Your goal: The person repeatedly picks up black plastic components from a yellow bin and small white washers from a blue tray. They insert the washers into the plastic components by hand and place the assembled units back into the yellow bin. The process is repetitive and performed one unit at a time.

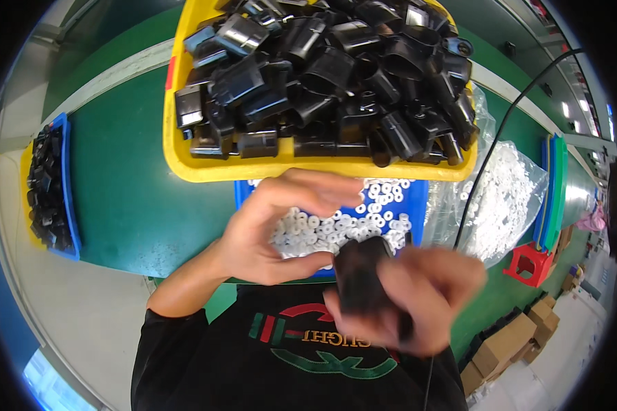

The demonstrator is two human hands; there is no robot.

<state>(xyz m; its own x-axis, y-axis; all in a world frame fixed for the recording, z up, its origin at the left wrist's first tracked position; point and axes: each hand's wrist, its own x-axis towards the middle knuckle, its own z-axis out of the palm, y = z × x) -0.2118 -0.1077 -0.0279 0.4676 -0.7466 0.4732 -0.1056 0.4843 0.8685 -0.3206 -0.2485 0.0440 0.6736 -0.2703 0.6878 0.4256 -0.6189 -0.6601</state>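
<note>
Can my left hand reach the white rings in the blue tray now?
Likely yes: your left hand looks empty at the blue tray, where many white rings lie uncovered; the black part in your right hand hides only some.

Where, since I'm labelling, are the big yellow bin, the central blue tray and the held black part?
Big yellow bin (219, 169): head view, near rim.
Blue tray (419, 205): head view, right side.
Held black part (360, 277): head view, visible middle.

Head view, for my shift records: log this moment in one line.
right hand: holds black part; left hand: open near white rings; yellow bin: black pieces heaped
</note>
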